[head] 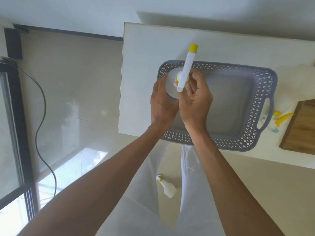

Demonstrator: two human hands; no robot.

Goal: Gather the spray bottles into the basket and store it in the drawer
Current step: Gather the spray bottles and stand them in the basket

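A grey perforated basket with cut-out handles lies on the white counter, and nothing rests on its floor. Over its left end I hold a white spray bottle with a yellow nozzle and collar, seen from above. My left hand wraps the bottle's round body. My right hand grips near the neck and trigger. A second white spray bottle lies on the floor between my legs. Yellow triggers of more spray bottles show just right of the basket.
A wooden cutting board lies at the counter's right end. A black cable runs across the tiled floor on the left, beside a dark-framed glass door. The counter's left edge drops off to the floor.
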